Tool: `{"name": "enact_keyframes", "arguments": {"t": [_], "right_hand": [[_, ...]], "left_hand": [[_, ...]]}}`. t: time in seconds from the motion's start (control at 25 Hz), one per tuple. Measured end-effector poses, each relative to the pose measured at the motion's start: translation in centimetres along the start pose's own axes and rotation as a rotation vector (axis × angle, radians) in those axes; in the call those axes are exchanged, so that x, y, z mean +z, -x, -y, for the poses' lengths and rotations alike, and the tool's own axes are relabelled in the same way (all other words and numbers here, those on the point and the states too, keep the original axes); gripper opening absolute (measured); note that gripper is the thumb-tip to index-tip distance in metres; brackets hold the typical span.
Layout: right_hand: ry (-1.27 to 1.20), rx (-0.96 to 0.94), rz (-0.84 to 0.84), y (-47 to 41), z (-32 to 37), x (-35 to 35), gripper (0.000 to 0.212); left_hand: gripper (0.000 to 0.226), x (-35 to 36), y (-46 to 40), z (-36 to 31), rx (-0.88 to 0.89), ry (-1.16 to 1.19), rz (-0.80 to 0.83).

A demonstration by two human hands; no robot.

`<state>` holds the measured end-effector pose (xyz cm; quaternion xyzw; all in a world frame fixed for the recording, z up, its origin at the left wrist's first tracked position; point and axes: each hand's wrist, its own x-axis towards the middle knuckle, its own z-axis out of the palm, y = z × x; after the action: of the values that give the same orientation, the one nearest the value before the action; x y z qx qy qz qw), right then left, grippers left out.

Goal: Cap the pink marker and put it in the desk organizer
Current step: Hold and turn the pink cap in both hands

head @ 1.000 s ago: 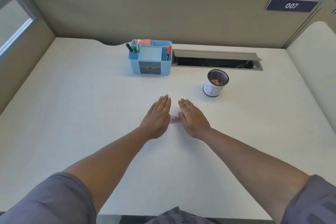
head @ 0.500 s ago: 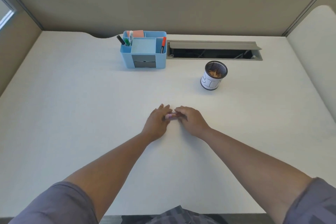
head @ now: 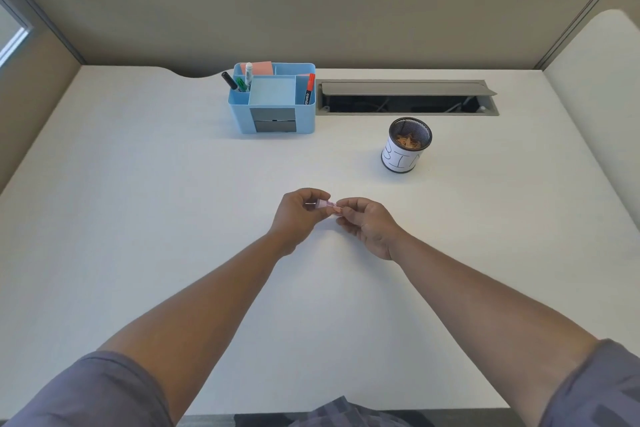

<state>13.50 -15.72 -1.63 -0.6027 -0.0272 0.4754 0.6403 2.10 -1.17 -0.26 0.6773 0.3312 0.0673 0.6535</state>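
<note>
Hovering just above the white counter (head: 138,218), both hands met at the middle in the head view. The left hand (head: 298,215) was curled, its fingertips pinching one end of the pink marker (head: 327,205), and the right hand (head: 370,225) was curled the same way, pinching the other end. The marker lay roughly level between them, only a short pale-pink stretch showing; whether the cap was on could not be told, too much was hidden by fingers. Well beyond the hands, near the back of the counter, stood the blue desk organizer (head: 239,114), with a black marker (head: 229,80), a green one (head: 241,84) and a white one (head: 248,74) in its left compartment and a red marker (head: 309,88) upright in its right one. To its right sat a mesh cup (head: 406,146) wrapped in a white label, well apart from the hands, and behind that an open cable slot (head: 405,102) in the counter.
</note>
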Motion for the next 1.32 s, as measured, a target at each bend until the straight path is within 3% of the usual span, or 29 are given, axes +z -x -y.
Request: {"name": "enact_keyframes", "arguments": {"t": [0.64, 0.96, 1.32], "right_hand": [[-0.169, 0.019, -0.003, 0.5, -0.3, 0.1, 0.016], [-0.170, -0.067, -0.078, 0.5, 0.6, 1.3, 0.022], [-0.159, -0.030, -0.039, 0.8, 0.6, 1.4, 0.029]], "left_hand": [[0.022, -2.0, -0.5, -1.5, 0.098, -0.259, 0.112], [0.028, -1.5, -0.4, -1.8, 0.149, -0.219, 0.000], [0.024, -2.6, -0.6, -2.2, 0.140, -0.252, 0.067]]}}
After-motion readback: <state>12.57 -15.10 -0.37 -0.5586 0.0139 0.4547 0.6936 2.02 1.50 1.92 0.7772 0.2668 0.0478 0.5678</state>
